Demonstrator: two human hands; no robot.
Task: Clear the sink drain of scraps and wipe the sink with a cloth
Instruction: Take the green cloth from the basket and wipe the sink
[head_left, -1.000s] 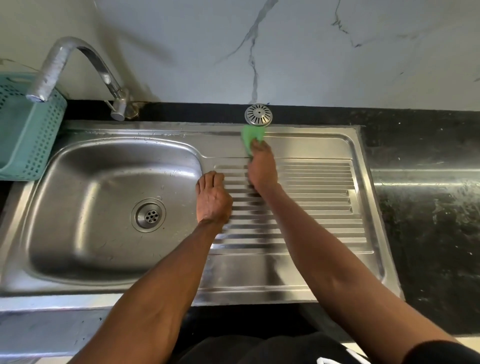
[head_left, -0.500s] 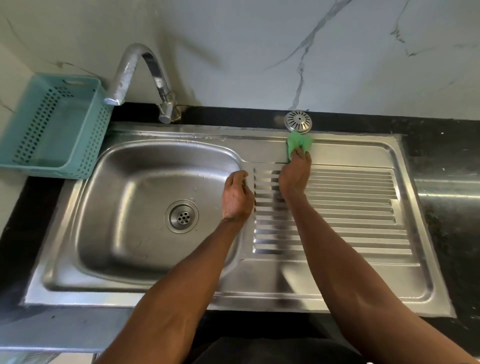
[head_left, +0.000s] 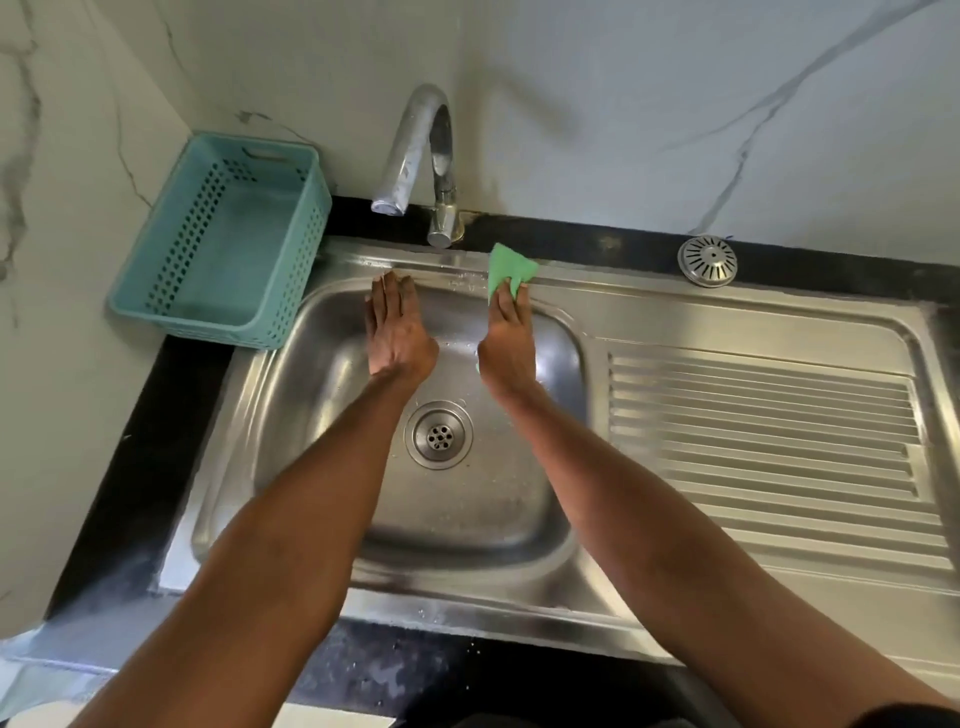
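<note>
The steel sink (head_left: 519, 525) has a round drain (head_left: 439, 435) in the bottom of its basin, with no scraps showing on it. My right hand (head_left: 508, 339) presses a green cloth (head_left: 510, 271) against the back rim of the sink, just right of the tap base. My left hand (head_left: 397, 327) lies flat with fingers together, fingertips on the back rim left of the tap, holding nothing. A round metal drain strainer (head_left: 707, 260) sits on the black counter behind the drainboard.
A curved chrome tap (head_left: 423, 156) arches over the back rim between my hands. A teal plastic basket (head_left: 223, 241) stands on the counter to the left. The ribbed drainboard (head_left: 769, 457) stretches right. Marble wall runs behind and on the left.
Both hands moved left from the drainboard's inner edge to the back rim of the basin near the tap, the right one taking the cloth along. The view shifted left as well.
</note>
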